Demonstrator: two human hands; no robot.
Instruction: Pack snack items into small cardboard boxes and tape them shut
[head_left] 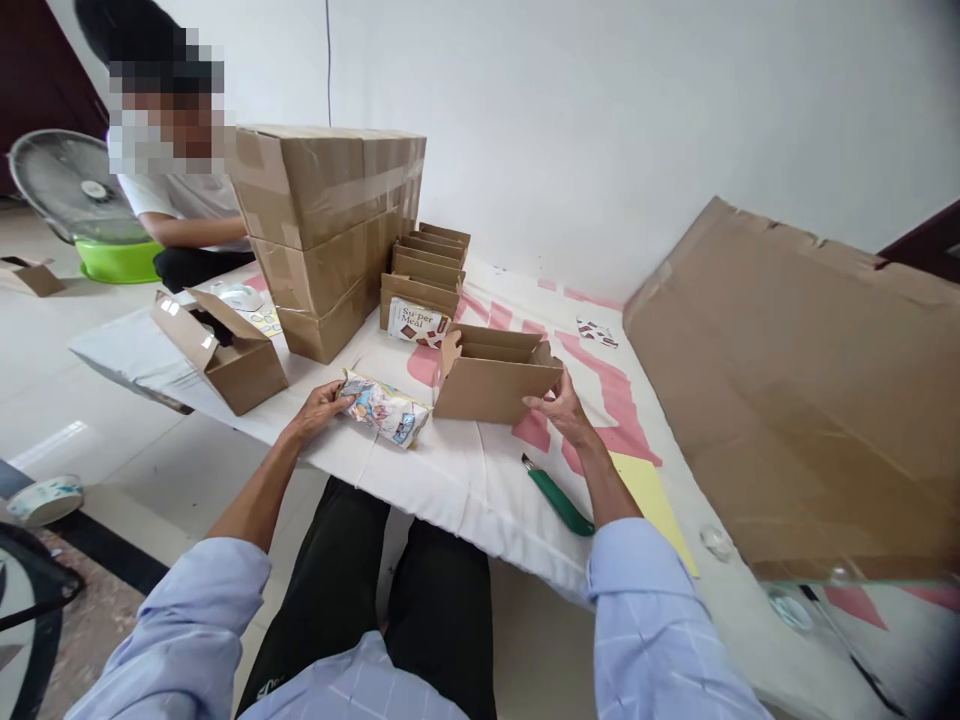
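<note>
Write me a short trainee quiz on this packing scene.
1. Which hand holds the packet: A left, B right, C neither?
2. True or false: the green cutter lies inside the open box.
3. Fill in: the right hand grips the ___.
Key: 1 A, the left hand. 2 False; it lies on the cloth, outside the box. 3 open box.
</note>
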